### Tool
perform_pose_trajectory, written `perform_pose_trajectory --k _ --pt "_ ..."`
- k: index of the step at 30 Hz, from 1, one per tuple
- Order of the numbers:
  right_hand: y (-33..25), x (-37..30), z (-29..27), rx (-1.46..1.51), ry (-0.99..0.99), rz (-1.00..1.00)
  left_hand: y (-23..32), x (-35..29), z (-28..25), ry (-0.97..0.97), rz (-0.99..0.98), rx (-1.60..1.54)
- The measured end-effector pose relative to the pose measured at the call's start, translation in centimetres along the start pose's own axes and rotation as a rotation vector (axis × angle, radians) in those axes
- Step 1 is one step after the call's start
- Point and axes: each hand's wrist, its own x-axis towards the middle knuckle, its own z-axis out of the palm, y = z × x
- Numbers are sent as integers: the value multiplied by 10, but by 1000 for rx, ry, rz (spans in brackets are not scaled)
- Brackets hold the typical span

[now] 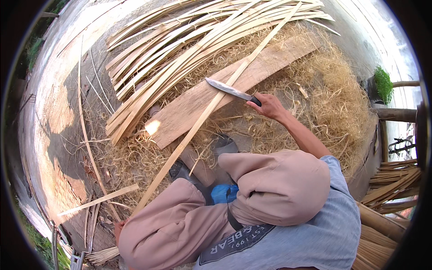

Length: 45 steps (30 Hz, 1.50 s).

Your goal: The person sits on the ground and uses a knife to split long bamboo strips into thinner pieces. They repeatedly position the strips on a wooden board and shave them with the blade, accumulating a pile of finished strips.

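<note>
My right hand [268,107] is closed round the black handle of a knife [228,88]. Its long blade lies across a pale bamboo strip [198,121], above a wooden board [189,112]. The strip runs slantwise from beside my left knee, over the board, to the far pile. At its near end, my left hand [119,228] grips it at the lower left; my knee hides most of that hand. The board slopes from near my feet up to the far right, with curly shavings around it.
Beyond the board lies a large pile of split bamboo strips [180,49]. Thin shavings [333,103] heap up on the right. A loose short strip [101,199] lies at the left. More bundled strips [391,184] stand at the right edge, and a blue object [223,193] sits between my legs.
</note>
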Motion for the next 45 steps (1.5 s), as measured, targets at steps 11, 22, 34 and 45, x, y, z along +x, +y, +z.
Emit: perform_pose_trajectory --k 11,22,34,45 --pt "-103 -35 14 235 -238 138 29 55 60 36 89 57" --pt "-66 -14 7 127 -70 299 42 69 59 101 130 41" --pt "-65 -40 20 63 -144 100 2 35 22 84 74 182" --pt "-6 -9 -8 137 -10 509 -15 32 3 90 54 143"
